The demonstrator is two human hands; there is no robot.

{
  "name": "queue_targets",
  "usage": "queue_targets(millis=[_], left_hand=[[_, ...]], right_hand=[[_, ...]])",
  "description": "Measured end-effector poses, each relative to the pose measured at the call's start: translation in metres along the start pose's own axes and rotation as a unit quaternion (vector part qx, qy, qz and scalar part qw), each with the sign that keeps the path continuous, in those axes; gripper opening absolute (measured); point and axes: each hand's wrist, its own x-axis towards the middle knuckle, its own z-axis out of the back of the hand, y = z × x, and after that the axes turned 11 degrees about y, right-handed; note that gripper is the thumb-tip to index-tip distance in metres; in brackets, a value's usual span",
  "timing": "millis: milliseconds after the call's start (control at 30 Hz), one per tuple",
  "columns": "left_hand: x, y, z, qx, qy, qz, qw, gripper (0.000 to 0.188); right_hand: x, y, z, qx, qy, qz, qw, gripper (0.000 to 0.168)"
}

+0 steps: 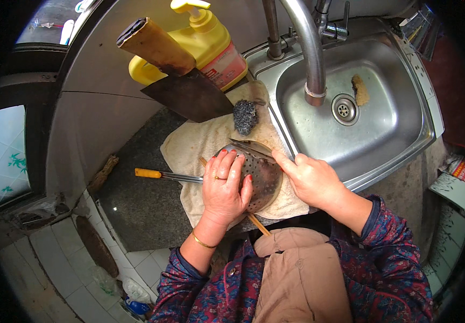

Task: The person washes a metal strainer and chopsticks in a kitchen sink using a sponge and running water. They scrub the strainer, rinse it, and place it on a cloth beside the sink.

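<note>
A perforated metal skimmer [265,183] lies with its domed side up on a cream towel [194,147]; its metal handle, tipped in orange, points left. My left hand [223,187] presses on the dome, fingers together and thumb at the side. In my right hand [316,179] is a thin dark metal blade [252,150], resting across the skimmer's upper part. The index finger stretches along it, and the grip end is hidden by the hand. Wooden chopsticks [259,224] stick out from under the skimmer toward me.
A dark scouring pad [245,117] sits on the towel. Behind are a cleaver [190,97] with its handle up and a yellow pump bottle [216,44]. To the right, a curved faucet [310,52] overhangs a steel sink [377,133] holding a tan scrubber [360,91].
</note>
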Motion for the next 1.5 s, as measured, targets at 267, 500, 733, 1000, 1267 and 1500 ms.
queue_targets(millis=[267,500,733,1000,1267,1500], left_hand=[[-0.004,-0.001,-0.003,-0.002,-0.006,0.003,1.000,0.043],[-0.002,-0.001,-0.003,0.002,-0.009,-0.003,1.000,0.044],[-0.004,0.001,-0.004,-0.001,-0.008,-0.003,1.000,0.045],[-0.003,-0.002,-0.002,0.000,-0.007,0.001,1.000,0.044],[-0.005,0.000,-0.004,0.006,-0.001,0.008,1.000,0.044],[-0.004,-0.002,-0.003,0.012,-0.013,-0.003,1.000,0.045]], right_hand=[[0.003,-0.009,-0.006,-0.009,-0.037,0.010,0.999,0.045],[0.008,-0.011,-0.001,-0.051,-0.003,-0.025,0.998,0.038],[0.009,0.003,0.009,-0.015,0.000,0.004,1.000,0.032],[0.012,0.005,0.006,-0.001,0.002,-0.005,1.000,0.032],[0.018,0.010,0.012,-0.022,0.022,-0.005,1.000,0.029],[0.021,0.008,0.013,0.008,0.006,0.019,1.000,0.026]])
